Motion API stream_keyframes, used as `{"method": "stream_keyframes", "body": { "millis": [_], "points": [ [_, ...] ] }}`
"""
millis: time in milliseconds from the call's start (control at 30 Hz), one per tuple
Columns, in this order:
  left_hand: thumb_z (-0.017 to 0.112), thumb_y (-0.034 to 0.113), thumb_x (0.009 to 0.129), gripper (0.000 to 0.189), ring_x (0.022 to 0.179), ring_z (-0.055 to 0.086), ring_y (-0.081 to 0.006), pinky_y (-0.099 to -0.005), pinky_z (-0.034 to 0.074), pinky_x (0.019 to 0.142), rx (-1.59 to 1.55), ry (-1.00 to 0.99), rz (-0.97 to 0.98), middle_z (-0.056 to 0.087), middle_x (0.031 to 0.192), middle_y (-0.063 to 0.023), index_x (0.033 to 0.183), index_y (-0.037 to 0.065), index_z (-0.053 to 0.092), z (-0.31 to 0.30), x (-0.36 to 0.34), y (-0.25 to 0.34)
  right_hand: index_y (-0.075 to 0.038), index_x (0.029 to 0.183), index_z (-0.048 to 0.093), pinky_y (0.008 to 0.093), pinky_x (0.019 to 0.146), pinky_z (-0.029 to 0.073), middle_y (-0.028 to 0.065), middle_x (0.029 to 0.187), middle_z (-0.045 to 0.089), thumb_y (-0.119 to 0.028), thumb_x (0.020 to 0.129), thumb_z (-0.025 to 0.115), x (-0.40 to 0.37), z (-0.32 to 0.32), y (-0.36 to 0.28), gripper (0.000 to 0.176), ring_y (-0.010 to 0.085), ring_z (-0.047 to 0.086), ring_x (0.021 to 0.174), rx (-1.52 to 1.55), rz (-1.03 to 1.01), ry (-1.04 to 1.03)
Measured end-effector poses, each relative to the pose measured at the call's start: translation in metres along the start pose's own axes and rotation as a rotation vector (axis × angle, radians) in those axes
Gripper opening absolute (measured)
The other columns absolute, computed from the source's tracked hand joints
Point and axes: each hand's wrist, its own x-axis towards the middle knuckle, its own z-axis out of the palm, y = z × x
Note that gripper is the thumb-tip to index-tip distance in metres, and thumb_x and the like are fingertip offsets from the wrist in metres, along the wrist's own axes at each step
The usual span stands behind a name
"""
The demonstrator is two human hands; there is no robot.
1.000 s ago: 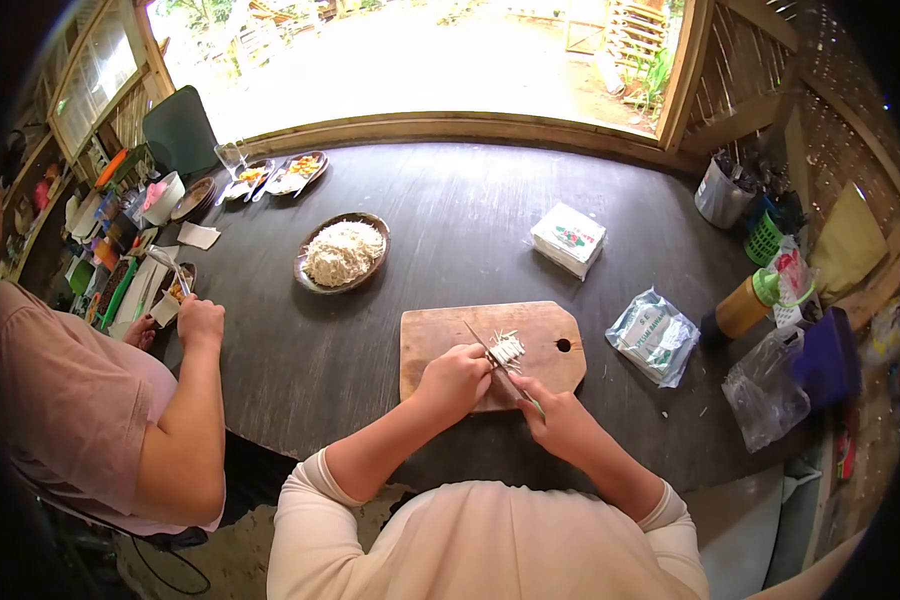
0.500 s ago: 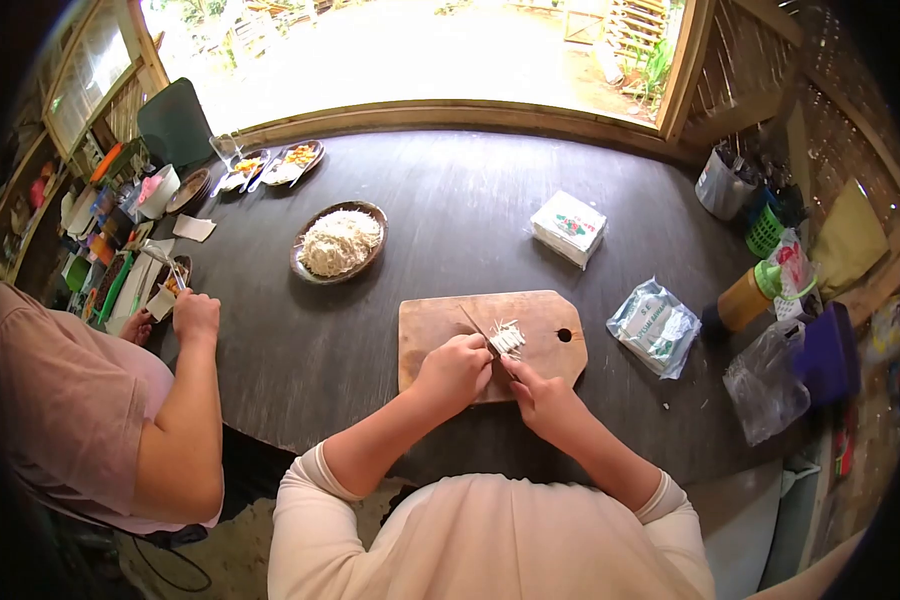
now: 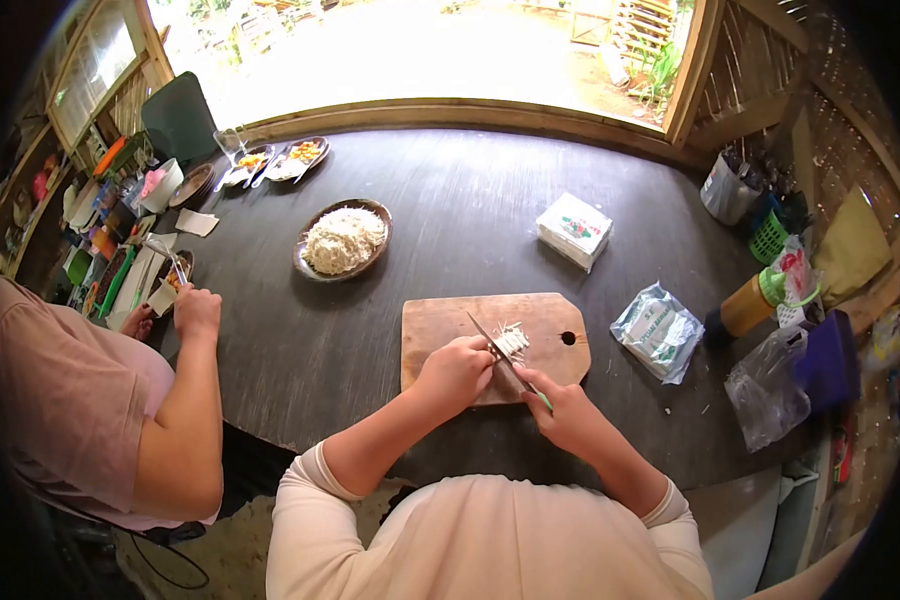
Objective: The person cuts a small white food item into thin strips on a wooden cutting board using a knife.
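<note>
A wooden cutting board (image 3: 440,320) with a dark hole lies before me on the dark table. My right hand (image 3: 562,405) is closed on the green handle of a knife (image 3: 508,371), whose blade points up and left across the board. Close against the blade's left side, my left hand (image 3: 460,370) has its fingers bent together on the board; what they press on is hidden. Thin white strips (image 3: 511,342) lie just right of the blade. Up and left stands a brown bowl (image 3: 300,262) heaped with pale shreds (image 3: 346,240).
A white packet (image 3: 574,230) and a clear-wrapped packet (image 3: 657,333) lie right of the board. Further right are a bottle (image 3: 745,308) and a plastic bag (image 3: 768,390). At left, a co-worker's hand (image 3: 198,311) holds a utensil over a dish. Two plates of food stand behind.
My right hand has moved slightly right and down, drawing the knife, so more of its blade and the green handle show. My left hand has barely moved.
</note>
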Motion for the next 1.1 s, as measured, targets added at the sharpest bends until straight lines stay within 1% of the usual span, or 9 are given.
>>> {"method": "stream_keyframes", "body": {
  "millis": [67, 200, 300, 367, 467, 600, 667, 967, 1100],
  "points": [
    [0.066, 0.012, 0.082, 0.013, 0.092, 0.064, -0.0297, -0.0386, 0.053, 0.082, 0.003, -0.002, 0.007, 0.066, 0.092, -0.0103, 0.088, 0.001, 0.071, 0.000, 0.000, -0.001, -0.012, 0.136, 0.055, 0.0434, 0.069, 0.051, 0.0267, 0.082, 0.065, -0.010, 0.096, 0.058, 0.000, -0.001, -0.003, 0.040, 0.0461, 0.064, 0.076, -0.013, 0.032, -0.014],
    [0.066, 0.012, 0.082, 0.013, 0.092, 0.064, -0.0294, -0.0387, 0.053, 0.081, 0.012, -0.019, 0.000, 0.065, 0.092, -0.0102, 0.088, 0.002, 0.071, 0.001, 0.000, -0.002, -0.012, 0.136, 0.054, 0.0439, 0.068, 0.051, 0.0268, 0.080, 0.064, -0.010, 0.097, 0.058, 0.000, 0.002, -0.001, 0.040, 0.0459, 0.064, 0.075, 0.005, 0.010, -0.002],
    [0.066, 0.013, 0.082, 0.013, 0.092, 0.064, -0.0292, -0.0389, 0.053, 0.081, 0.062, -0.027, 0.021, 0.064, 0.092, -0.0096, 0.088, 0.002, 0.070, -0.002, 0.000, 0.004, -0.012, 0.137, 0.054, 0.0451, 0.067, 0.051, 0.0274, 0.080, 0.064, -0.009, 0.097, 0.057, 0.002, 0.010, 0.001, 0.040, 0.0463, 0.064, 0.074, -0.004, -0.034, 0.029],
    [0.065, 0.013, 0.083, 0.013, 0.093, 0.063, -0.0291, -0.0394, 0.053, 0.081, 0.084, -0.073, -0.036, 0.064, 0.093, -0.0093, 0.088, 0.002, 0.070, -0.004, 0.000, 0.008, -0.012, 0.137, 0.053, 0.0461, 0.067, 0.051, 0.0275, 0.080, 0.064, -0.009, 0.097, 0.056, 0.009, 0.016, 0.008, 0.041, 0.0471, 0.064, 0.074, -0.082, -0.089, 0.050],
    [0.065, 0.011, 0.083, 0.012, 0.094, 0.063, -0.0295, -0.0397, 0.053, 0.082, 0.077, -0.072, -0.023, 0.063, 0.093, -0.0097, 0.089, 0.002, 0.070, -0.006, 0.000, 0.009, -0.011, 0.138, 0.052, 0.0464, 0.068, 0.052, 0.0276, 0.081, 0.065, -0.009, 0.097, 0.056, 0.012, 0.014, 0.009, 0.042, 0.0475, 0.064, 0.075, -0.071, -0.028, 0.024],
    [0.064, 0.009, 0.083, 0.012, 0.095, 0.062, -0.0302, -0.0399, 0.052, 0.084, 0.020, -0.050, -0.004, 0.063, 0.094, -0.0106, 0.089, 0.001, 0.070, -0.004, -0.001, 0.004, -0.011, 0.139, 0.052, 0.0458, 0.069, 0.051, 0.0275, 0.083, 0.065, -0.009, 0.097, 0.056, 0.008, 0.009, 0.007, 0.042, 0.0472, 0.065, 0.077, 0.007, -0.057, 0.042],
    [0.064, 0.008, 0.082, 0.012, 0.096, 0.062, -0.0312, -0.0397, 0.052, 0.086, 0.011, -0.046, -0.002, 0.064, 0.095, -0.0113, 0.089, 0.000, 0.070, -0.003, -0.001, 0.004, -0.011, 0.139, 0.052, 0.0453, 0.070, 0.051, 0.0279, 0.084, 0.065, -0.009, 0.097, 0.056, 0.005, 0.006, 0.003, 0.042, 0.0470, 0.064, 0.078, 0.007, -0.020, 0.010],
    [0.066, 0.009, 0.082, 0.011, 0.096, 0.062, -0.0309, -0.0395, 0.052, 0.086, 0.004, -0.043, -0.007, 0.064, 0.095, -0.0114, 0.087, 0.000, 0.070, -0.004, -0.001, 0.004, -0.012, 0.139, 0.052, 0.0462, 0.067, 0.051, 0.0275, 0.081, 0.064, -0.010, 0.096, 0.058, 0.002, 0.000, -0.008, 0.043, 0.0473, 0.064, 0.075, -0.027, 0.052, -0.026],
    [0.066, 0.009, 0.082, 0.011, 0.096, 0.063, -0.0305, -0.0392, 0.052, 0.085, 0.008, -0.054, -0.003, 0.064, 0.095, -0.0111, 0.088, 0.000, 0.070, -0.003, -0.001, 0.002, -0.013, 0.139, 0.052, 0.0461, 0.067, 0.051, 0.0276, 0.081, 0.065, -0.010, 0.096, 0.058, 0.002, 0.002, -0.003, 0.043, 0.0474, 0.064, 0.075, -0.011, -0.010, 0.010]
  ]
}}
